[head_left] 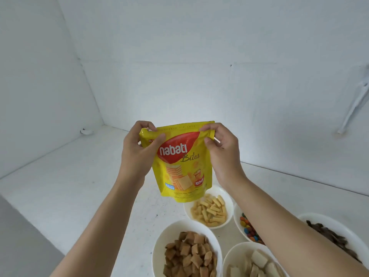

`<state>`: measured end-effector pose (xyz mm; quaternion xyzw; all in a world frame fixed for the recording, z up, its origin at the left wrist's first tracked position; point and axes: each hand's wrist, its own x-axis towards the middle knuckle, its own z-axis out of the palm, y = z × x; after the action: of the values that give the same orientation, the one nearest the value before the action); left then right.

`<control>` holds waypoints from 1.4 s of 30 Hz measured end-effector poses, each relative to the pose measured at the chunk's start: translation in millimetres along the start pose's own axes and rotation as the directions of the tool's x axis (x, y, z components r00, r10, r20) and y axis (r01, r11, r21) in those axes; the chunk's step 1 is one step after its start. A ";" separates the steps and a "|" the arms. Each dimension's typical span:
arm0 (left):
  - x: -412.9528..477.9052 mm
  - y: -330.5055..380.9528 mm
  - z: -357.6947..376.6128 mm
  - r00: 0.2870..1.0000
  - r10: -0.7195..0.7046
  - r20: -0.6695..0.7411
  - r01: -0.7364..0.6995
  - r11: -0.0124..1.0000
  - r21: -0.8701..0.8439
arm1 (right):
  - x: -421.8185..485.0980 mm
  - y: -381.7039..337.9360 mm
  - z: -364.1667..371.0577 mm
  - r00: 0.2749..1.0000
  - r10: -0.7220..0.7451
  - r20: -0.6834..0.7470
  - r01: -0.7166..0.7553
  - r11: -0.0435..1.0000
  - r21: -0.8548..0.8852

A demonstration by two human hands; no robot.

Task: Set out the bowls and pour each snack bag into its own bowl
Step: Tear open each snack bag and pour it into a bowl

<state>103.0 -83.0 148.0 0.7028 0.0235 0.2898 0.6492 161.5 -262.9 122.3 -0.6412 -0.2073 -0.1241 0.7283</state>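
The left hand [139,148] pinches the top left corner of the yellow snack bag [179,168], thumb on the front and fingers curled behind. The bag hangs upright between both hands, well above the white surface [79,186], with its long axis vertical and its mouth upward. The right hand [221,148] pinches the top right corner the same way. The top looks unopened, so opening it likely comes next. Below and to the right stand filled bowls, the stick-snack bowl [225,193] nearest the bag's base. No empty bowl shows.

yellow bag [179,166], red logo, white bowls [209,210]
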 end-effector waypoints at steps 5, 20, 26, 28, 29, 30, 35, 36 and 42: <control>3.8 -18.1 -75.6 0.998 0.009 -0.059 -0.005 0.997 0.079 | -3.7 17.0 69.4 0.995 -0.012 0.101 0.012 1.000 0.005; -5.2 -103.5 -157.7 0.988 -0.151 -0.044 0.157 0.915 0.372 | -31.8 92.4 132.4 0.984 0.122 0.132 -0.070 0.937 -0.343; -0.8 -107.5 -158.2 0.987 -0.145 -0.063 0.158 0.926 0.342 | -27.0 85.6 144.5 0.978 0.029 0.205 0.075 0.874 -0.479; 0.2 -108.5 -158.1 0.985 -0.161 -0.062 0.173 0.921 0.348 | -25.2 85.2 148.3 0.973 0.006 0.231 0.114 0.858 -0.500; 1.4 -108.3 -158.7 0.984 -0.168 -0.060 0.178 0.921 0.347 | -24.7 85.5 150.9 0.971 -0.005 0.240 0.133 0.845 -0.517; 2.5 -107.8 -159.7 0.983 -0.175 -0.056 0.184 0.921 0.344 | -24.7 85.5 154.0 0.967 -0.009 0.253 0.149 0.828 -0.541; 3.3 -106.3 -161.2 0.977 -0.208 -0.052 0.214 0.919 0.330 | -23.5 82.1 172.7 0.945 -0.018 0.327 0.241 0.714 -0.657; 3.1 -106.1 -160.8 0.976 -0.214 -0.051 0.219 0.919 0.329 | -22.8 80.5 176.2 0.938 -0.018 0.347 0.260 0.700 -0.665; 4.0 -108.4 -163.6 0.976 -0.211 -0.061 0.219 0.922 0.319 | -17.9 75.7 196.7 0.878 0.009 0.479 0.366 0.634 -0.681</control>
<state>71.8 82.6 47.3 0.7894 0.1560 0.2180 0.5523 151.4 -59.4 65.2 -0.8706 -0.3595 -0.1244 0.3120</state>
